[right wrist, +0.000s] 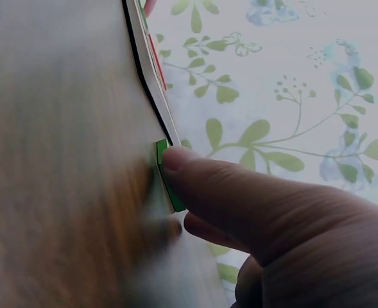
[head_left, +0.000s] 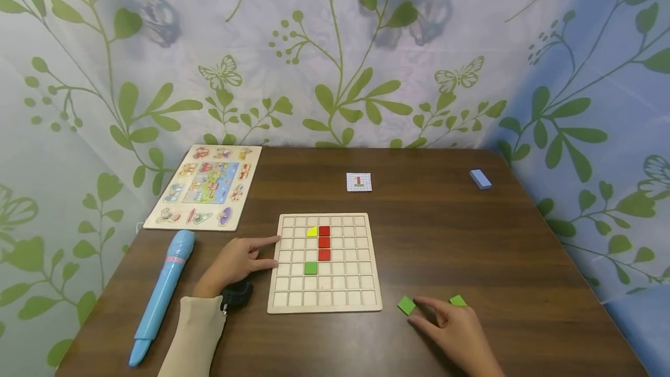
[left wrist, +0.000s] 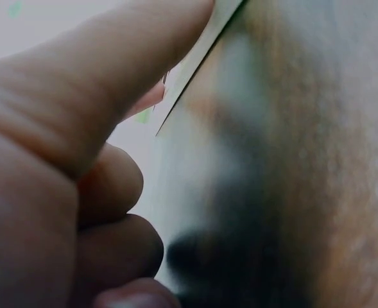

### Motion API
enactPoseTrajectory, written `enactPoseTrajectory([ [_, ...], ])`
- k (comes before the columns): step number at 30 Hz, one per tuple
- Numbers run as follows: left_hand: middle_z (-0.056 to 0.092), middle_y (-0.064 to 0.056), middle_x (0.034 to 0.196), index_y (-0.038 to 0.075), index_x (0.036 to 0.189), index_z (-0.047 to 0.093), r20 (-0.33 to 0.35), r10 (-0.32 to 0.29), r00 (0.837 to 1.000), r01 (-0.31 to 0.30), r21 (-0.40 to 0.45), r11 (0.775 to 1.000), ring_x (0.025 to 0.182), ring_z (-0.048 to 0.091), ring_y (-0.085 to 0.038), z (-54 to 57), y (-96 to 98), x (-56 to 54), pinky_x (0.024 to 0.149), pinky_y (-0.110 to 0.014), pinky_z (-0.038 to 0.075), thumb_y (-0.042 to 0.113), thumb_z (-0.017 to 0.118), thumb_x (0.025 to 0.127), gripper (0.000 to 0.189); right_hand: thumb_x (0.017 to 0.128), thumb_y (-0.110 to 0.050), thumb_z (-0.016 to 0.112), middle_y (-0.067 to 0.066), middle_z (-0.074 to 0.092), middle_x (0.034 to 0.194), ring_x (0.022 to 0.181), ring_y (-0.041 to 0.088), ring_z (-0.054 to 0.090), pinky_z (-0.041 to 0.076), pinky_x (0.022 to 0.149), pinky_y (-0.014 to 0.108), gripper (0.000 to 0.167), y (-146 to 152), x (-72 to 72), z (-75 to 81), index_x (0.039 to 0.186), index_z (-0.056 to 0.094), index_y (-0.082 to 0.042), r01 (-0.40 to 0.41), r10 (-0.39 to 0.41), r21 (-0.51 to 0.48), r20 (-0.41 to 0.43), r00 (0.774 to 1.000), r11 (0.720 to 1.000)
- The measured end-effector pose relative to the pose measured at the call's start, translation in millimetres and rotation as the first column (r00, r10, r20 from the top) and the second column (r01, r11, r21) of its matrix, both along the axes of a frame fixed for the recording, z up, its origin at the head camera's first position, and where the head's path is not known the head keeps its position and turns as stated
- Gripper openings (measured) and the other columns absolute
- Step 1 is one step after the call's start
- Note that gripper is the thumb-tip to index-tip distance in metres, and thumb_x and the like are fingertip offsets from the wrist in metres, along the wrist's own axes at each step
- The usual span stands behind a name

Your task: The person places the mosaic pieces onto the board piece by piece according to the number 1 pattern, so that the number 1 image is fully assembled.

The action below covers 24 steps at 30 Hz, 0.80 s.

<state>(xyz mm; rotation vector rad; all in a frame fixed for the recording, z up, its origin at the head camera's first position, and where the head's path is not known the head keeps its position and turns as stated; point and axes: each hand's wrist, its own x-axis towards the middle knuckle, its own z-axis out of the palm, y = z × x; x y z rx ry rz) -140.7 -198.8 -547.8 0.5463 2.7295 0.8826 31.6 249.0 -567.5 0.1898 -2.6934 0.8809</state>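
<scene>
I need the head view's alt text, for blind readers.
A person's right hand touches a green tile; the left hand touches a grid board on a brown table. The board holds three red squares, one green square, one yellow piece.

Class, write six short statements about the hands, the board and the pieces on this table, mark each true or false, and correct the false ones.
1. Three red squares form a column on the board. True.
2. The left hand touches the board's right edge. False: it touches the left edge.
3. The right hand touches a green square off the board. True.
4. The yellow piece sits right of the top red square. False: it sits left of it.
5. The small card lies beyond the board, seen from the person. True.
6. Every green square is on the board. False: one is on it, two are off it.
</scene>
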Motion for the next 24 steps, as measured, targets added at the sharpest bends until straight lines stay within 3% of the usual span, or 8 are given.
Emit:
enactPoseTrajectory([
  [24, 0.031, 0.010, 0.057, 0.029, 0.141, 0.065, -0.009, -0.003, 1.000, 0.003, 0.004, 1.000, 0.055, 0.029, -0.007, -1.7, -0.6, 0.1, 0.054, -0.026, 0.028, 0.048, 0.081, 0.084, 0.062, 0.071, -0.030, 0.095, -0.024, 0.021, 0.058, 0.052, -0.006, 0.017, 0.022, 0.048, 0.019, 0.032, -8.8, 2.6, -2.7, 0.099, 0.080, -0.027, 0.064, -0.061, 0.060, -0.050, 0.997, 0.996],
])
